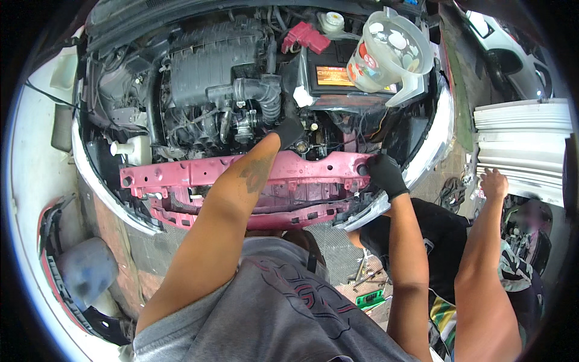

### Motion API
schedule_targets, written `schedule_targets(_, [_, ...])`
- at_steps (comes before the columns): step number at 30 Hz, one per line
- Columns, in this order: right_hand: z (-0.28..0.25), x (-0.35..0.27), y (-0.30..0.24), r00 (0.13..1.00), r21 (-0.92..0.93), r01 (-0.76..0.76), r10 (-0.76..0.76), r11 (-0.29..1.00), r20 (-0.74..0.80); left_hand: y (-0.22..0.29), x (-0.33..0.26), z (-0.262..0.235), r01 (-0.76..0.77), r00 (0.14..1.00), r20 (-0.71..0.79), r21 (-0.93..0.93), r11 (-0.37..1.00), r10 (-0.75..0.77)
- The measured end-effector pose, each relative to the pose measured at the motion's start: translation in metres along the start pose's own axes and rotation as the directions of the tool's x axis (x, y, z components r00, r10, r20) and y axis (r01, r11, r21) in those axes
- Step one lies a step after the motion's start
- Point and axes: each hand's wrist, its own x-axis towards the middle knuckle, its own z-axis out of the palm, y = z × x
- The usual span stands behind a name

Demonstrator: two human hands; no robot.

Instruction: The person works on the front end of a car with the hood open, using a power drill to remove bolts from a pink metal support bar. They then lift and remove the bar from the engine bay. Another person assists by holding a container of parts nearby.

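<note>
My left hand (289,132), in a black glove, reaches past a pink front crossmember (220,171) into the engine bay. Engine parts and shadow hide its fingers, so what they hold cannot be seen. Close by it are a ribbed black air hose (269,104) and a round metal fitting (302,146). Also gloved in black, my right hand (386,175) is closed over the right end of the crossmember, its fingers curled at the edge. The crossmember spans the front of the open car, above a lower pink bar (283,218).
A clear plastic jug (386,57) stands on the black battery (319,63), beside a red cover (304,37). At right, a person's bare arm (485,253) reaches toward stacked white panels (522,142). Tools and a green case (370,300) lie on the floor; a blue-stained container (87,268) stands left.
</note>
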Motion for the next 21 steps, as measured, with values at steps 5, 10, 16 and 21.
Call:
schedule_targets(5, [-0.01,-0.003,-0.011,0.991,-0.264,0.123,-0.132,0.957,-0.017,0.0,-0.01,0.002,0.029,0.998,-0.057,-0.109,0.994,-0.035])
schedule_targets(10, [-0.01,0.0,-0.016,0.96,-0.354,0.237,-0.273,0.905,-0.057,0.005,-0.01,0.011,0.11,0.991,-0.073,-0.068,0.992,-0.115])
schedule_targets(16, [0.0,0.002,-0.016,0.999,-0.247,0.047,-0.048,0.968,0.002,-0.001,-0.004,0.01,0.116,0.989,-0.061,-0.222,0.968,-0.132])
schedule_targets(21, [-0.001,-0.003,-0.004,1.0,-0.014,-0.019,0.018,1.0,-0.017,0.002,-0.003,0.014,0.107,0.987,-0.11,-0.067,0.992,-0.114])
